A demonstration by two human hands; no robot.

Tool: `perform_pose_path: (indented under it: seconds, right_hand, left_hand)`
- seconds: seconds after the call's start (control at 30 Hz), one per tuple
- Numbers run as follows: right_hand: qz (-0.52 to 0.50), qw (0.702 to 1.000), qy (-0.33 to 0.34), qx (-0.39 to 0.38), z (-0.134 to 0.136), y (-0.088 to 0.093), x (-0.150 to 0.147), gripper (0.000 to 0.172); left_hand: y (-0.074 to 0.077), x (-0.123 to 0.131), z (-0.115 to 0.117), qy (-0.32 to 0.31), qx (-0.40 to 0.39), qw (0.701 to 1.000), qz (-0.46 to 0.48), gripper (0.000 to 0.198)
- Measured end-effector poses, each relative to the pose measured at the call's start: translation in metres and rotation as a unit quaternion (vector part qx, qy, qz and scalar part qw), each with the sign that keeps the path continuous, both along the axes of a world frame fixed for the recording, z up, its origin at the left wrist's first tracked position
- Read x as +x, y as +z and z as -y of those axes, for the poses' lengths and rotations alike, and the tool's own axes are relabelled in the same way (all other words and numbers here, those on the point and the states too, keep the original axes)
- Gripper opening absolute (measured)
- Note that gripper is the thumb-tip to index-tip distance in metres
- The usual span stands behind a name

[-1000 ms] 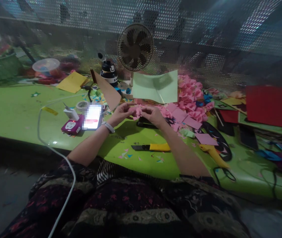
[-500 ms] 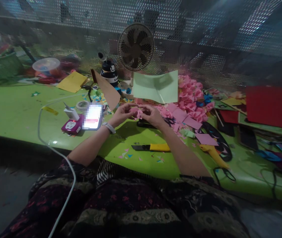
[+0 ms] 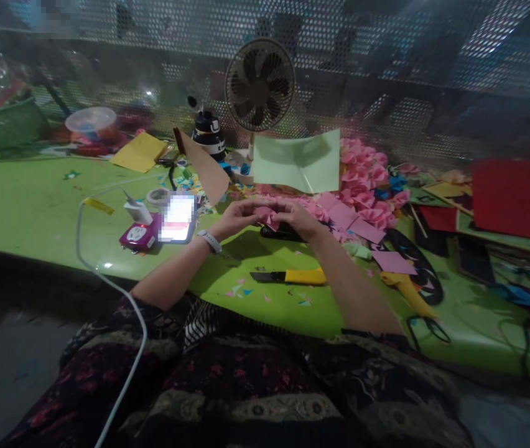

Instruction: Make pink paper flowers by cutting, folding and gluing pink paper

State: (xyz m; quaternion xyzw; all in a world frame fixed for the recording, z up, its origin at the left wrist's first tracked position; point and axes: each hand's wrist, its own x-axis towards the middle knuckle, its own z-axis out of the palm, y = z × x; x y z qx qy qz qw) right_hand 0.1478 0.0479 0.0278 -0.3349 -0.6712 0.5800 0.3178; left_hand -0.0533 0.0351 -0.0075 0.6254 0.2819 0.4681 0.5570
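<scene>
Both hands meet above the green table (image 3: 36,205), pinching one small folded pink paper piece (image 3: 266,215). My left hand (image 3: 236,216), a white band on its wrist, grips the piece from the left with curled fingers. From the right, my right hand (image 3: 298,218) closes its fingers on the same piece. A dark flat object (image 3: 280,233) lies just under the hands. A heap of finished pink paper flowers (image 3: 362,177) and loose pink squares (image 3: 353,225) sit right of the hands.
A yellow-handled utility knife (image 3: 293,276) lies near the table's front edge. A lit phone (image 3: 177,219) on a purple charger with a white cable (image 3: 106,280) is at the left. A small fan (image 3: 259,84), pale green card (image 3: 297,163), red sheets (image 3: 517,199) and scissors (image 3: 409,292) surround the spot.
The hands have drawn closer together on the pink piece and shifted slightly lower and right; the view has tilted a little.
</scene>
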Motion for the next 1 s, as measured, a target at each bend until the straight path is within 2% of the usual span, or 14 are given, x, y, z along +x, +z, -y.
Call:
perform_pose_path:
  seconds: [0.2,0.33,0.6,0.8,1.0]
  right_hand:
    - [-0.012,0.999,-0.035,-0.008,-0.0037,-0.0007,0.0004,0.040]
    - [0.024,1.000,-0.013,-0.015,0.0003,0.0020,-0.0005,0.052]
    - [0.021,0.999,0.021,-0.015,0.0029,0.0019,-0.0006,0.065]
    - [0.020,1.000,0.011,-0.007,0.0020,0.0026,0.0003,0.055]
    - [0.023,0.999,0.027,0.013,-0.0013,0.0003,0.0031,0.046]
  left_hand:
    - [-0.0011,0.0032,0.0019,-0.039,0.006,0.999,0.031,0.054]
    - [-0.0013,0.0064,0.0040,-0.025,0.016,0.999,0.014,0.058]
    - [-0.0008,0.0067,0.0030,0.004,0.032,0.999,0.002,0.054]
    - [-0.0028,0.0042,-0.0005,0.004,0.017,1.000,0.006,0.055]
    - [-0.0024,0.0008,-0.0012,0.025,0.026,0.999,-0.031,0.058]
